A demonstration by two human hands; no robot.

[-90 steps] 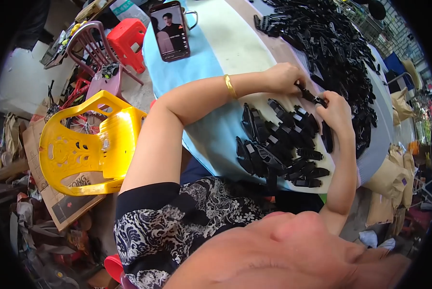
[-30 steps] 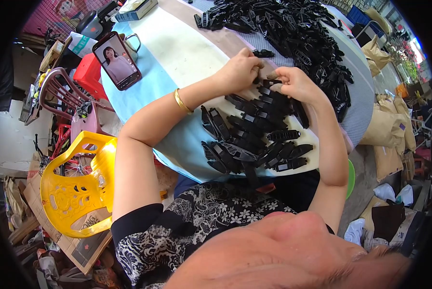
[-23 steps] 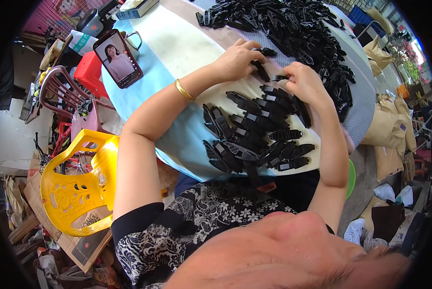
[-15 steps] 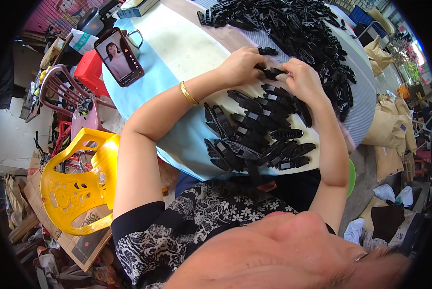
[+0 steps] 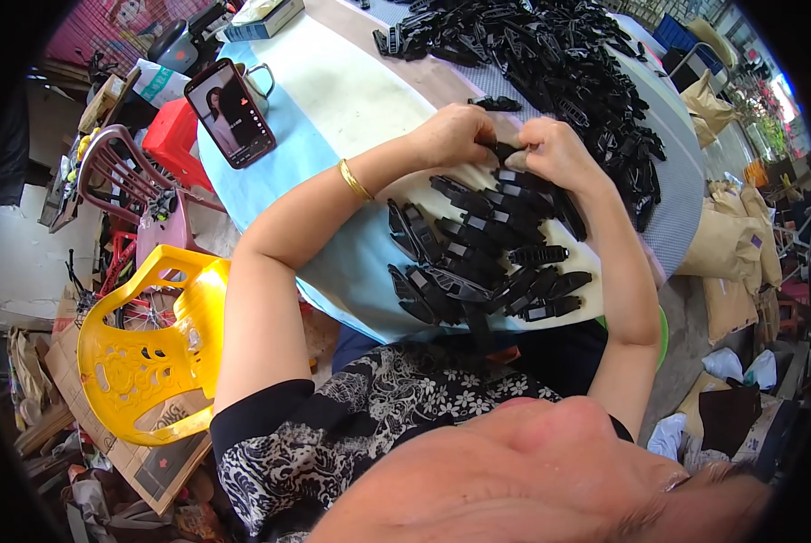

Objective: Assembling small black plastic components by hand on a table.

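A small black part (image 5: 505,147), mostly hidden, is pinched between the left hand (image 5: 460,136) and the right hand (image 5: 559,156) at the cloth-covered bench (image 5: 351,90). From there, a cluster of black pieces (image 5: 488,228) is laid out at 6 o'clock, a big black heap (image 5: 568,81) is piled at 1 o'clock, a phone (image 5: 230,113) is propped at 9 o'clock.

Short-slv. top (image 5: 383,389), b/w: dense white scrollwork (image 5: 283,457) on blk. nr. L shoulder, small white flowers (image 5: 450,395) across chest. L sleeve hem (image 5: 274,404) = wide plain blk. band. Thin, shiny gold bangle (image 5: 355,181) on L forearm (image 5: 301,222). R hand (image 5: 559,158): greyish cover (image 5: 516,160) at thumb tip (tape or cot, can't tell). Dk. lower garment (image 5: 559,357), partly hidden.
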